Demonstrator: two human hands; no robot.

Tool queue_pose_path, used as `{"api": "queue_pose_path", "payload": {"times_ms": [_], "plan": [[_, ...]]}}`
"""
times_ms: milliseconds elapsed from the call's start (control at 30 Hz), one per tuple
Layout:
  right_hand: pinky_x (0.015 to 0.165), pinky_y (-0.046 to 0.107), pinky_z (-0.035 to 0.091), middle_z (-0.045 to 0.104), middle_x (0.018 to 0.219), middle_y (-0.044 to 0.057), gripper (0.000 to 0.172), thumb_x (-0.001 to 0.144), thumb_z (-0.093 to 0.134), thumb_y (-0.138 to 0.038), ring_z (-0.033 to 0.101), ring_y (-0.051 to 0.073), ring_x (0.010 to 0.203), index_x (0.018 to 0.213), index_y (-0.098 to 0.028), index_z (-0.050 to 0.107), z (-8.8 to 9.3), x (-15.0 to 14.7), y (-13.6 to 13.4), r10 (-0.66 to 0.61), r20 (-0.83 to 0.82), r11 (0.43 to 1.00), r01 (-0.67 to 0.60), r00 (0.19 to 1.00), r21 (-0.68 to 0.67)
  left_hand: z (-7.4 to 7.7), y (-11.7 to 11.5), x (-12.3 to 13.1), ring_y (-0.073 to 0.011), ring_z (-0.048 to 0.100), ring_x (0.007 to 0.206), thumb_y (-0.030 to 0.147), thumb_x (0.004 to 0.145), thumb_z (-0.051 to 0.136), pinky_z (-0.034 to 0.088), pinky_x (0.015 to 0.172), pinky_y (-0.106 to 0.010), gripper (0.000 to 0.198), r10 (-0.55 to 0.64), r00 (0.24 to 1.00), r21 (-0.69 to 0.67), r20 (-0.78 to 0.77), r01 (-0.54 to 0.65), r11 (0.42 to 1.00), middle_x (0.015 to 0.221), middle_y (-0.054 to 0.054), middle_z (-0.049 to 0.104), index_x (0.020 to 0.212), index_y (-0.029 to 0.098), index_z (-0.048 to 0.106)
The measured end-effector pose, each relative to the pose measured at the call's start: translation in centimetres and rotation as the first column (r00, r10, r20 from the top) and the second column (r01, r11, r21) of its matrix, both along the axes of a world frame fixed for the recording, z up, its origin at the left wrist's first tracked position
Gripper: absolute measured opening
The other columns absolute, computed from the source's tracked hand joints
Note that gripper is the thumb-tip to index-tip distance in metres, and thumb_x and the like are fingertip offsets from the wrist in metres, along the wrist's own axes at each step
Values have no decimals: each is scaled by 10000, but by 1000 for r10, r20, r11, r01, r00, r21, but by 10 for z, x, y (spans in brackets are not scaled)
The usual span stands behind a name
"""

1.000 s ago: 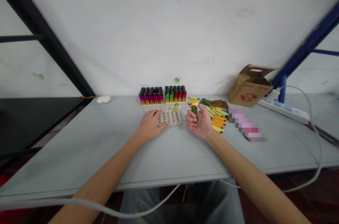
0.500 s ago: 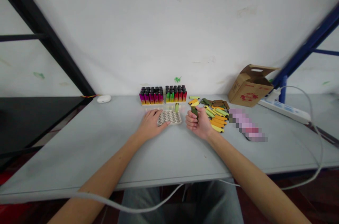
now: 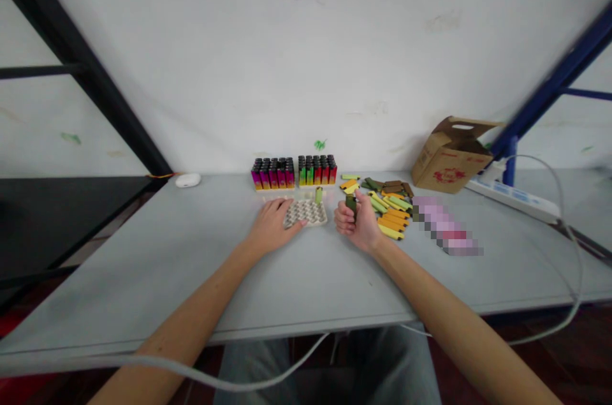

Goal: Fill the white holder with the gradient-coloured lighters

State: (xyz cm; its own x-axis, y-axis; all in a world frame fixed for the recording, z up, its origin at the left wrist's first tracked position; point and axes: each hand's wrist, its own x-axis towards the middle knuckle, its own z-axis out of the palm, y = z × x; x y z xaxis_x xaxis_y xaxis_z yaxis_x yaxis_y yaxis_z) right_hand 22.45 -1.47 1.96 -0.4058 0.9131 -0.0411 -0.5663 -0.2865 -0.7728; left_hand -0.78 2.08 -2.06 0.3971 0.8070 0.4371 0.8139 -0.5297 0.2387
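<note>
My right hand is closed around a dark green lighter, which is held upright with its top end showing above the fingers. My left hand grips the left end of a white tray with rows of small slots, thumb at the near edge and fingers at the far side. One light green lighter stands upright in the tray's far right part. Right beside my right hand lies a loose pile of yellow, orange, green and brown lighters.
Behind the tray stand two blocks of upright lighters, one purple-orange, one green and red. At the right are an open cardboard box, a power strip and a blurred pink object. A white case lies far left.
Almost nothing differs. The dark green lighter in my right hand stands slightly more upright; my left hand and the tray have stayed in place.
</note>
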Motion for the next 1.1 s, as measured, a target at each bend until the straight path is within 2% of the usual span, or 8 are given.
{"api": "queue_pose_path", "payload": {"times_ms": [333,567,1100], "plan": [[346,182,140,164,467,-90,469,836,433,-498,74,62,398,496,-209,289,0,-2,-1,-29,28,999,30,999,-26,0,0,0,-314,504,1165,570,854,528,401,1028,-464,621,-1,1000,0,-11,1,1000,1233,-165,578,1277,115,524],[347,181,130,162,473,-90,414,823,428,-440,66,64,404,500,-206,321,1,-1,-1,-53,-12,998,53,999,-38,-1,0,0,-313,509,1171,565,855,530,398,1034,-461,608,7,1000,8,-15,-7,1000,1235,-160,577,1283,133,522],[354,167,160,184,485,-90,443,874,444,-473,63,66,415,543,-202,325,6,-4,-5,-13,-32,1000,12,999,-25,-2,1,0,-313,510,1162,567,856,530,405,1021,-469,605,6,1000,13,-27,-6,1000,1229,-158,577,1280,135,516]]}}
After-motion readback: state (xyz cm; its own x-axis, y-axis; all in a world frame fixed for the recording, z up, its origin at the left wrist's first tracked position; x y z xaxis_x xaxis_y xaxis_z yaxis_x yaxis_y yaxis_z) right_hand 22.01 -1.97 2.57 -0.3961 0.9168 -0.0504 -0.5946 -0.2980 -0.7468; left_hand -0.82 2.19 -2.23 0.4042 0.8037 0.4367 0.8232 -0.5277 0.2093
